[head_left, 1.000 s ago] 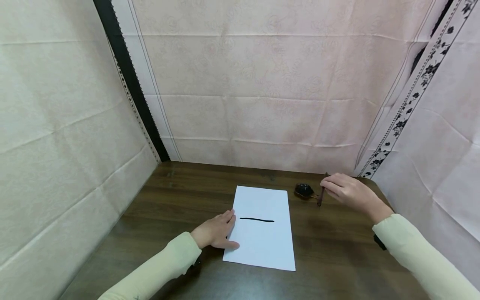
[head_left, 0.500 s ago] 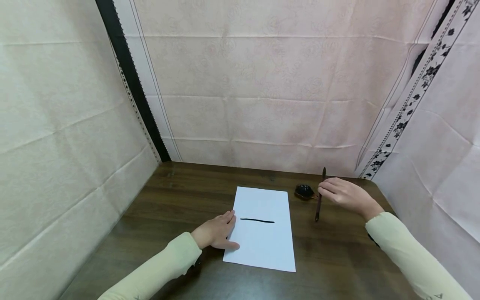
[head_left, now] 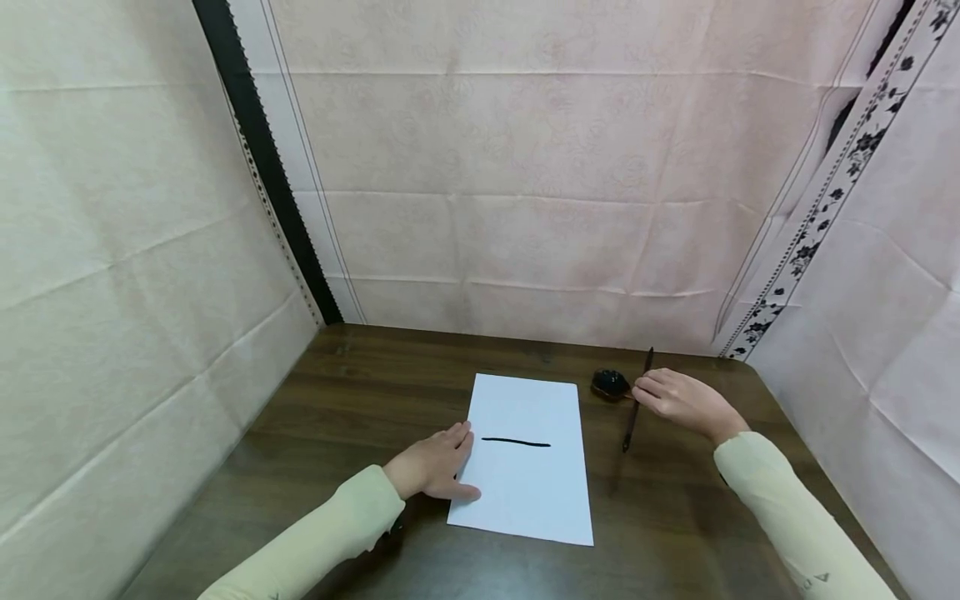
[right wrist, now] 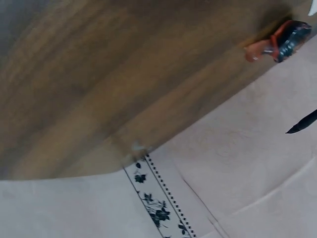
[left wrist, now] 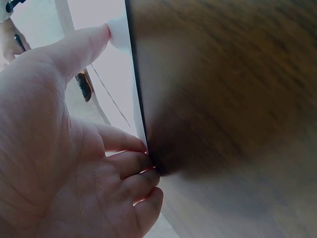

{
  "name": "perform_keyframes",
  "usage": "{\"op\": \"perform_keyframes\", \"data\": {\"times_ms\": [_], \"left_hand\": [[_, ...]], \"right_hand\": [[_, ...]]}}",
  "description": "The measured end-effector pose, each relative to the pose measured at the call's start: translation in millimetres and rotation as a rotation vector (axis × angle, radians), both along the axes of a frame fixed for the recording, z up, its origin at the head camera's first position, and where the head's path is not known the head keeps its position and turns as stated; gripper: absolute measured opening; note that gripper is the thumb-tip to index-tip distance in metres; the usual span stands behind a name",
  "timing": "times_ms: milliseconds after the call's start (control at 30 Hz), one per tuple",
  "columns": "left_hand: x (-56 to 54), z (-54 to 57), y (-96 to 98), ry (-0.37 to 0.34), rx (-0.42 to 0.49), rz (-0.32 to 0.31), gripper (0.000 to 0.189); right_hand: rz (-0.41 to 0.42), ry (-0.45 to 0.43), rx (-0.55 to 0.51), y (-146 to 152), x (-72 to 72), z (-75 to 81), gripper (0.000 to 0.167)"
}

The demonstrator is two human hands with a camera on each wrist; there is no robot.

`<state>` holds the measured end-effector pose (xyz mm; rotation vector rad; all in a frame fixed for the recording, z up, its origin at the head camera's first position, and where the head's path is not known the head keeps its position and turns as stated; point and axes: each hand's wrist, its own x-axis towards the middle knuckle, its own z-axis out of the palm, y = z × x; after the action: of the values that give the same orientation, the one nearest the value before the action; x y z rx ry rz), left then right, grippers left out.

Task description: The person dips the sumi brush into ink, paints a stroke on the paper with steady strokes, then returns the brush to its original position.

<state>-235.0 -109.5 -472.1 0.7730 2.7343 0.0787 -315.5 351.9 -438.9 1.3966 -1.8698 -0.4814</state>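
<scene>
A sheet of white paper (head_left: 532, 500) lies on the table with one short black stroke (head_left: 516, 442) across it. My left hand (head_left: 437, 462) rests spread on the paper's left edge; in the left wrist view its thumb (left wrist: 86, 42) touches the sheet. To the right of the paper, my right hand (head_left: 682, 404) pinches a slim dark brush (head_left: 632, 425) near its middle. The brush leans, one end toward the back wall. Its dark pointed end (right wrist: 303, 122) shows in the right wrist view; the fingers are outside that view.
Just left of the right hand sits a small glossy black object on a reddish-brown base (head_left: 611, 382). The brown wooden table (head_left: 360, 400) ends at pale cloth walls (head_left: 525, 200) behind and on both sides.
My right hand has moved slightly left and nearer with the brush, whose near end has swung toward the paper. The left hand has stayed on the sheet.
</scene>
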Motion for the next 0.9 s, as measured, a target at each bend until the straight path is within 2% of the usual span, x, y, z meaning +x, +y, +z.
{"op": "perform_keyframes", "data": {"times_ms": [67, 200, 267, 333, 500, 567, 733, 900], "left_hand": [[-0.7, -0.4, -0.5, 0.003, -0.001, 0.002, 0.098], [-1.8, -1.0, -1.7, 0.006, -0.003, 0.004, 0.099], [-2.3, -1.4, -1.8, 0.006, -0.005, 0.004, 0.099], [-2.1, -1.8, -1.9, 0.005, -0.005, 0.004, 0.099], [-0.5, -1.8, -1.3, 0.004, -0.006, 0.003, 0.099], [0.0, -1.5, -1.0, 0.006, -0.007, 0.001, 0.099], [-0.7, -2.8, -1.3, 0.001, -0.006, 0.001, 0.099], [-0.6, -3.3, -1.4, -0.006, -0.002, -0.001, 0.098]], "right_hand": [[-0.016, 0.004, 0.007, 1.0, 0.3, -5.2, 0.033], [-0.018, 0.009, 0.006, -1.2, -0.3, -14.8, 0.055], [-0.009, 0.012, 0.002, -3.3, -1.3, -19.6, 0.058], [-0.007, 0.004, 0.003, -4.8, -2.4, -25.0, 0.04], [-0.022, -0.004, 0.023, -7.6, -3.0, -37.2, 0.057], [-0.029, -0.004, 0.03, -7.9, -2.9, -41.0, 0.072], [-0.053, -0.033, 0.044, -6.4, -3.5, -48.8, 0.04], [-0.058, -0.062, 0.059, -5.4, -2.8, -55.4, 0.027]]}}
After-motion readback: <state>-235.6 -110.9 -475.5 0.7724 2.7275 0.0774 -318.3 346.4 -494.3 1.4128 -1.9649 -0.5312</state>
